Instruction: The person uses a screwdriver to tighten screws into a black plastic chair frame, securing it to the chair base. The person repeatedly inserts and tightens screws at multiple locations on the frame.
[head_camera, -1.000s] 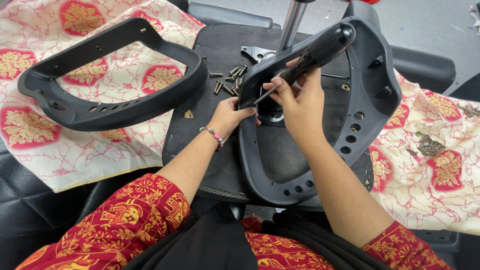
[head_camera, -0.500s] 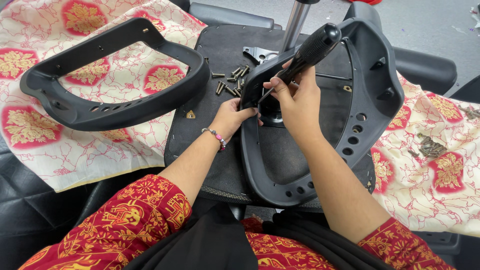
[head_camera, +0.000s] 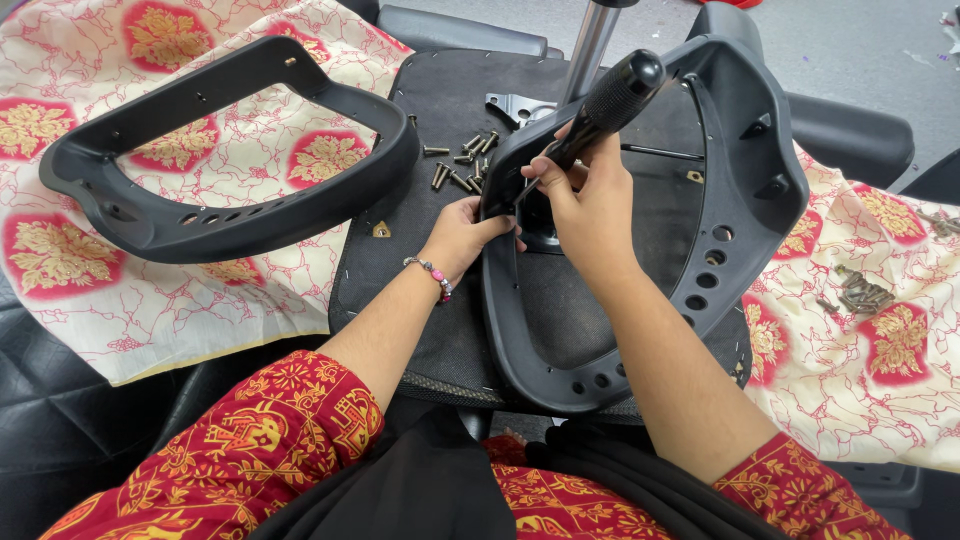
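**Black-handled screwdriver at work on a plastic chair frame**

Black ribbed rubber covers the handle of the long screwdriver (head_camera: 600, 110) that our right hand (head_camera: 585, 205) grips firmly, fingers wrapped around the lower end of the handle, the tool tilted with its tip pointing down and to the left. Our left hand (head_camera: 462, 235) pinches the inner left rim of the black moulded plastic chair frame (head_camera: 745, 215), fingers curled on its edge right where the screwdriver's metal shaft meets it. A beaded bracelet (head_camera: 432, 273) sits on that wrist.

This frame rests on a dark fabric-covered seat base (head_camera: 395, 270) in front of us, with a shiny metal post (head_camera: 590, 45) rising behind it. Just beyond our left hand, a loose scatter of brass-coloured screws (head_camera: 460, 165) lies on the seat base. Further left, a second black plastic curved frame (head_camera: 220, 150) lies well apart on a cream cloth printed with red floral squares (head_camera: 120, 300). More small metal fittings (head_camera: 862, 293) sit on the cloth to our right.
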